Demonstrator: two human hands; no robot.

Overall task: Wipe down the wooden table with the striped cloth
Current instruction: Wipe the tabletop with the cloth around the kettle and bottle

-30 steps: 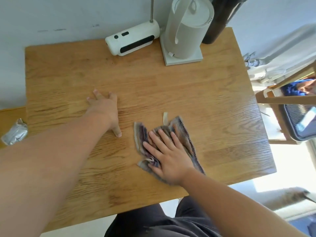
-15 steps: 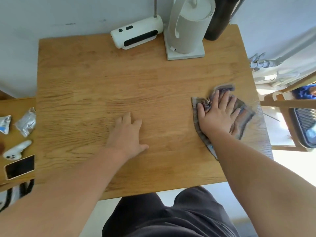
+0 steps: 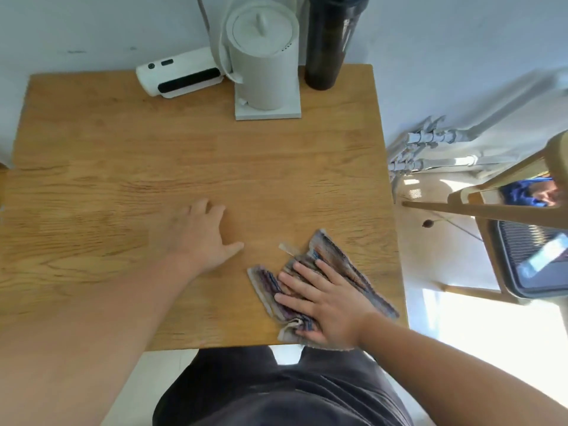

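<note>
**Striped cloth pinned flat at five o'clock**

Wooden desk (image 3: 123, 155): the right hand (image 3: 319, 299) presses spread fingers on the striped cloth (image 3: 341, 265) near the front edge, hiding its middle. The left hand (image 3: 196, 232), blurred, lies open and empty at centre. At twelve o'clock, the white kettle (image 3: 264, 59) partly hides a white device (image 3: 181, 73).

Left hand (image 3: 196, 235) flat, fingers (image 3: 204, 207) spread. Right hand (image 3: 322, 305) flat, palm down, fingers (image 3: 299, 282) extended.

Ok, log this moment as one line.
step: wiping | right hand: flat on cloth, near-right corner of table | left hand: flat on bare wood | kettle: at back
</note>
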